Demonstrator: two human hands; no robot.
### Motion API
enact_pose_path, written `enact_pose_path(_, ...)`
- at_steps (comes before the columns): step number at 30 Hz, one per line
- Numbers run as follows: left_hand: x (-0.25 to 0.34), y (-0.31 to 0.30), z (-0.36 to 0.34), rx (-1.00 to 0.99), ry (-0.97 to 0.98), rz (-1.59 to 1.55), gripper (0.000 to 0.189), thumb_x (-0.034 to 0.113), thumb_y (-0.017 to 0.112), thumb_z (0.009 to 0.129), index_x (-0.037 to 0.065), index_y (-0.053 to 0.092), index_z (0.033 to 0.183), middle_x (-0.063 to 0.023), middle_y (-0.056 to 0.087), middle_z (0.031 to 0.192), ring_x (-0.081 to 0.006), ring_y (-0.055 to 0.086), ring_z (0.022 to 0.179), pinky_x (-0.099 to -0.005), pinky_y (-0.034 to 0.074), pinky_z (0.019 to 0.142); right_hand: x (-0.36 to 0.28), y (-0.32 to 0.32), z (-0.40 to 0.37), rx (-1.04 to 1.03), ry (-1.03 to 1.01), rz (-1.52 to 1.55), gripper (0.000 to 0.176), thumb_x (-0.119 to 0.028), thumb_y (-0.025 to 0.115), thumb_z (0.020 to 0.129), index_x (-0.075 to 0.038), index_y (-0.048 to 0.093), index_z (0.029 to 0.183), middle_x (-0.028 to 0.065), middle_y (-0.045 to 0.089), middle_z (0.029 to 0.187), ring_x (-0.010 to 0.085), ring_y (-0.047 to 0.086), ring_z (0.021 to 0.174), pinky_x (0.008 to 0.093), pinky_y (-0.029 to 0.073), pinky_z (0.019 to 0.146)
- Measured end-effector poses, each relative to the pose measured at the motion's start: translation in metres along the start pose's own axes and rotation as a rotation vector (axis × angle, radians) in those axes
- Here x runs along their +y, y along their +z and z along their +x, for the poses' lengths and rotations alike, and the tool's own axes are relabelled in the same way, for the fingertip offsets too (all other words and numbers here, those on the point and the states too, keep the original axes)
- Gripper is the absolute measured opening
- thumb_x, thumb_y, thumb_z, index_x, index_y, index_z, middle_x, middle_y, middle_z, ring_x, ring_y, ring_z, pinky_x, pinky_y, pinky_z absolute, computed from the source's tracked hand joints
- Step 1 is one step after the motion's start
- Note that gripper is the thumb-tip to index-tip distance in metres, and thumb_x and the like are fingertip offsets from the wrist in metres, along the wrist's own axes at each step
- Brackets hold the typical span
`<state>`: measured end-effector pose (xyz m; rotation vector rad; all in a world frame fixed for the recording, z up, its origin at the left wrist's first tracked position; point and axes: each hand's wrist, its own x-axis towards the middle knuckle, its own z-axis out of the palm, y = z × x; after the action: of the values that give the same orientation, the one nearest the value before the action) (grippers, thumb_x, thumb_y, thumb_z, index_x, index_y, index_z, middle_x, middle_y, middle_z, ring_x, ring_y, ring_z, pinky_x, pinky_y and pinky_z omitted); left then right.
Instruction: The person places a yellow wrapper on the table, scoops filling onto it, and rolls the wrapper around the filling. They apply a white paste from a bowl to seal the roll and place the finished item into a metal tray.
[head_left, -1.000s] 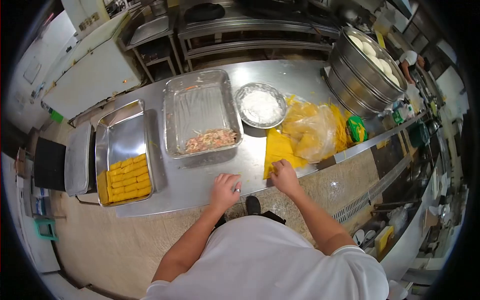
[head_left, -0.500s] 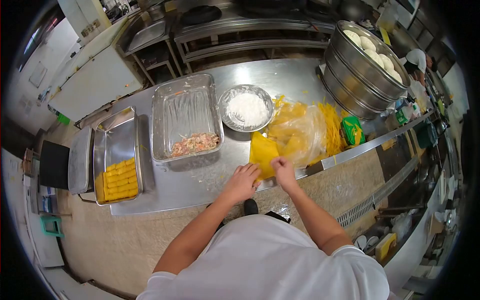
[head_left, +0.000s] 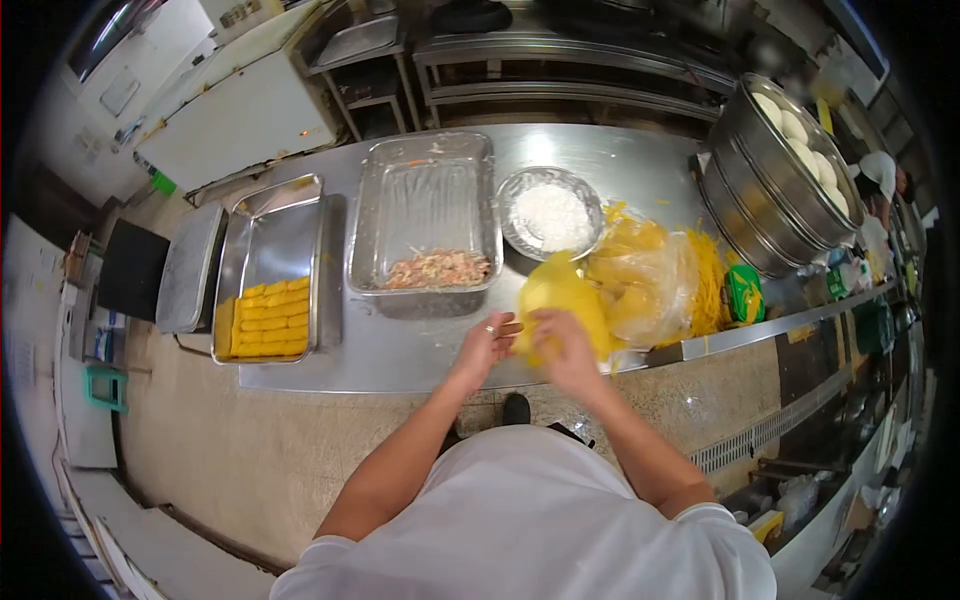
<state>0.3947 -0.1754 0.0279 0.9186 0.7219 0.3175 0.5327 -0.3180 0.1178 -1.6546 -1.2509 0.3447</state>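
Observation:
A yellow sheet (head_left: 562, 290), blurred by motion, is lifted at the front of the steel table (head_left: 400, 360). My right hand (head_left: 568, 352) pinches its lower part. Just left of the sheet, my left hand (head_left: 486, 348) has its fingers apart, palm turned inward, a ring showing on it. Behind the sheet is a round bowl of white powder (head_left: 550, 215). A deep tray (head_left: 420, 205) has chopped filling (head_left: 438, 270) at its near end. To the right lie a clear plastic bag (head_left: 640, 285) and yellow shreds (head_left: 706, 285).
At the far left, a steel tray (head_left: 268, 230) holds rows of yellow rolls (head_left: 272, 320). Stacked steamers (head_left: 765, 190) with white buns (head_left: 800, 150) stand at the back right, near a green packet (head_left: 743, 293). A person (head_left: 878, 175) is farther back on the right.
The yellow sheet has been raised from the table and is moving. My left hand has come off it, fingers opening. The view has shifted, so the trays and bowl appear farther right.

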Motion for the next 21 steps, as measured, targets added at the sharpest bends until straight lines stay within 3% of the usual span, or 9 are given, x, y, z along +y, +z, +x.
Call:
enact_pose_path(2, 0.003, -0.056, -0.001, -0.058, -0.12, -0.25, 0.043, 0.036, 0.067, 0.108, 0.001, 0.07, 0.132, -0.0092, 0.074, 0.129, -0.0159, 0.071, 0.11, -0.0299, 0.054, 0.088, -0.009, 0.056, -0.006, -0.2, -0.041, -0.011, 0.007, -0.005, 0.068, 0.093, -0.002, 0.068, 0.099, 0.023, 0.07, 0.128, 0.0427, 0.064, 0.122, 0.0478, 0.05, 0.107)
enact_pose_path(3, 0.025, -0.056, -0.022, 0.064, 0.006, -0.069, 0.037, 0.031, 0.07, 0.106, 0.0, 0.074, 0.125, -0.0112, 0.078, 0.119, -0.0149, 0.074, 0.101, -0.0307, 0.056, 0.08, -0.011, 0.079, -0.008, -0.289, -0.084, -0.009, 0.011, -0.006, 0.069, 0.093, -0.002, 0.069, 0.103, 0.0232, 0.07, 0.128, 0.0441, 0.063, 0.122, 0.0492, 0.05, 0.107)
enact_pose_path(6, 0.022, -0.122, -0.024, 0.284, 0.157, 0.71, 0.031, 0.025, 0.075, 0.102, 0.0, 0.077, 0.12, -0.0104, 0.081, 0.101, -0.0133, 0.075, 0.09, -0.0325, 0.057, 0.072, -0.016, 0.126, -0.006, -0.319, -0.216, -0.018, 0.021, -0.005, 0.07, 0.091, -0.001, 0.072, 0.112, 0.0224, 0.071, 0.126, 0.0455, 0.063, 0.121, 0.0505, 0.052, 0.105)
enact_pose_path(9, 0.032, -0.166, -0.034, 0.413, 0.081, 0.578, 0.024, 0.017, 0.08, 0.097, 0.0, 0.079, 0.114, -0.0112, 0.081, 0.091, -0.0162, 0.076, 0.082, -0.0357, 0.058, 0.071, -0.011, 0.13, -0.005, -0.32, -0.044, -0.092, 0.031, -0.003, 0.069, 0.09, 0.0, 0.073, 0.12, 0.0218, 0.071, 0.122, 0.0451, 0.063, 0.118, 0.0498, 0.053, 0.103)
enact_pose_path(12, 0.027, -0.206, -0.036, 0.411, 0.068, 0.577, 0.032, 0.014, 0.082, 0.095, 0.0, 0.076, 0.123, -0.0117, 0.081, 0.091, -0.0193, 0.076, 0.082, -0.038, 0.059, 0.072, 0.001, 0.13, -0.003, -0.333, -0.031, -0.319, 0.033, -0.001, 0.068, 0.088, 0.0, 0.073, 0.121, 0.0215, 0.071, 0.118, 0.0447, 0.063, 0.113, 0.0494, 0.053, 0.101)
enact_pose_path(15, 0.045, -0.212, -0.056, 0.462, 0.155, 0.812, 0.044, 0.014, 0.084, 0.091, 0.0, 0.071, 0.131, -0.0153, 0.08, 0.098, -0.0233, 0.076, 0.08, -0.0399, 0.06, 0.072, 0.008, 0.13, -0.001, -0.236, 0.082, -0.402, 0.035, -0.001, 0.069, 0.087, 0.0, 0.074, 0.121, 0.0224, 0.07, 0.115, 0.0427, 0.062, 0.113, 0.0492, 0.053, 0.1)
enact_pose_path(18, 0.05, -0.208, -0.068, 0.529, 0.361, 0.916, 0.052, 0.014, 0.085, 0.087, 0.003, 0.069, 0.136, -0.0177, 0.075, 0.116, -0.0305, 0.074, 0.095, -0.0436, 0.06, 0.083, 0.01, 0.125, 0.007, -0.081, 0.182, -0.416, 0.032, -0.003, 0.069, 0.088, 0.002, 0.076, 0.119, 0.0237, 0.072, 0.111, 0.0401, 0.067, 0.104, 0.0493, 0.054, 0.099)
enact_pose_path(20, 0.047, -0.209, -0.074, 0.44, 0.601, 1.184, 0.05, 0.016, 0.084, 0.087, 0.005, 0.071, 0.134, -0.0178, 0.07, 0.128, -0.0339, 0.068, 0.112, -0.0463, 0.056, 0.095, 0.023, 0.125, 0.012, -0.01, 0.238, -0.426, 0.03, -0.003, 0.069, 0.089, 0.003, 0.076, 0.117, 0.0235, 0.073, 0.108, 0.0395, 0.07, 0.097, 0.0494, 0.055, 0.097)
enact_pose_path(21, 0.046, -0.209, -0.078, 0.39, 0.724, 1.314, 0.05, 0.017, 0.083, 0.086, 0.006, 0.071, 0.133, -0.0179, 0.067, 0.134, -0.0356, 0.065, 0.12, -0.0477, 0.053, 0.101, 0.034, 0.126, 0.012, -0.002, 0.15, -0.491, 0.028, -0.004, 0.07, 0.089, 0.003, 0.077, 0.116, 0.0219, 0.074, 0.106, 0.0388, 0.071, 0.088, 0.0497, 0.058, 0.09)
